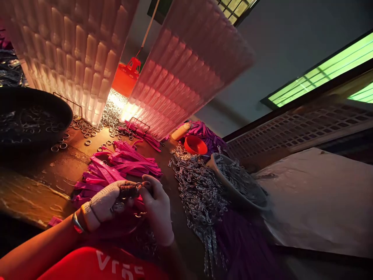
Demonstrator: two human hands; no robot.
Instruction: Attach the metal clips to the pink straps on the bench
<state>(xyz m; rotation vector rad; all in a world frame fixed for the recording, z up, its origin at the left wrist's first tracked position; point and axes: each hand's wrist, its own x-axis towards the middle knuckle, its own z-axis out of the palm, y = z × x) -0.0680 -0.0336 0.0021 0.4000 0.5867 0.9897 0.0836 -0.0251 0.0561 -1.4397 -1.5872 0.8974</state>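
Between both hands' fingers [145, 186]: small metal ring [138, 186], over pink straps [122, 163].

Bright pink straps [122, 163] lie piled on a brown, stained table [37, 182], beside silver metal clasps [198, 190] and silver rings [84, 130]. An orange cup [195, 145] sits near purple straps [208, 134]. The left hand [105, 202] wears a white knitted glove; a red lamp [125, 77] hangs above.

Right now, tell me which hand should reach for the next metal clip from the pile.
Probably the right hand: the pile of metal clips lies just beside it, while the left hand sits over the pink straps, farther away.
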